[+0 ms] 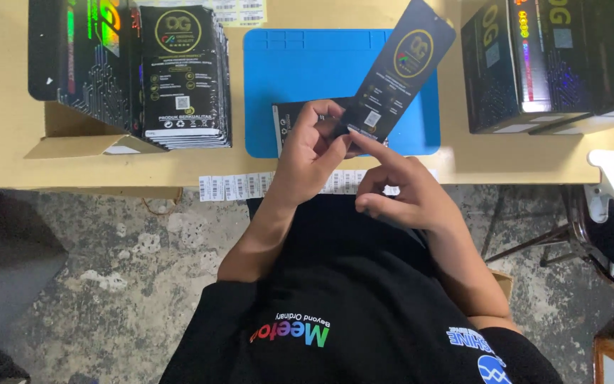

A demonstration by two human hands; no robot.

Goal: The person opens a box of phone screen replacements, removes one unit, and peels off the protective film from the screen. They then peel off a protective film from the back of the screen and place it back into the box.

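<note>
Over the near edge of the blue mat [300,85], the left hand [314,153] pinches the lower end of 1 flat black sleeve [399,67]. The right hand [399,192] grips nothing, its forefinger pressing the sleeve's bottom edge. The sleeve looks light, thin and fairly stiff, best held by its edges.

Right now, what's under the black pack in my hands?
Under the black pack lies the blue mat on the table, and a second black pack on the mat. My left hand covers most of that one; the right hand presses a fingertip on the held pack's lower edge.
</note>
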